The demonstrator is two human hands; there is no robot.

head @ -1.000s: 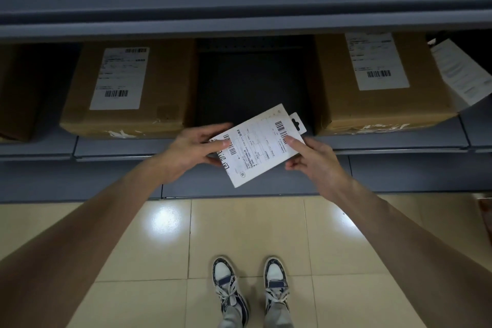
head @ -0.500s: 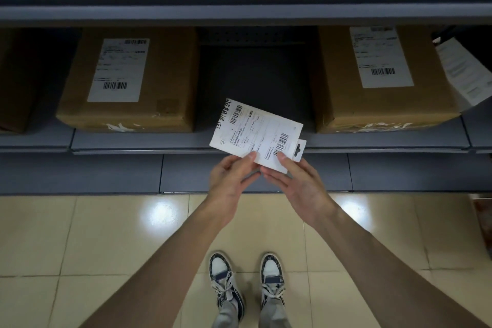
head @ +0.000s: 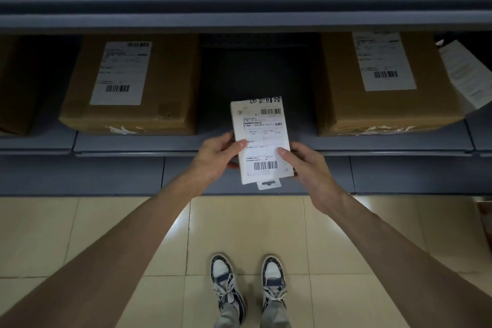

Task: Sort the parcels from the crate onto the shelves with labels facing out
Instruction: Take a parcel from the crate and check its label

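Note:
A small flat white parcel [head: 262, 138] with a barcode label and a hang tab at its near end is upright in front of the grey shelf [head: 133, 145]. My left hand [head: 217, 153] grips its left edge, thumb on the label. My right hand [head: 306, 161] grips its right edge, thumb on the label too. The parcel's label faces me. Its far end reaches over the shelf's front lip, into the dark gap between two cardboard boxes.
A cardboard box [head: 133, 85] with a white label stands left of the gap, another labelled box [head: 383, 82] right of it. A white parcel [head: 466, 72] leans at the far right. A brown box [head: 16, 82] sits at far left. An upper shelf edge [head: 239, 20] overhangs. My shoes [head: 250, 287] stand on tiled floor.
The parcel has been turned from lying slanted to standing lengthwise, tab end towards me. Both hands shifted from its near edge to its left and right sides.

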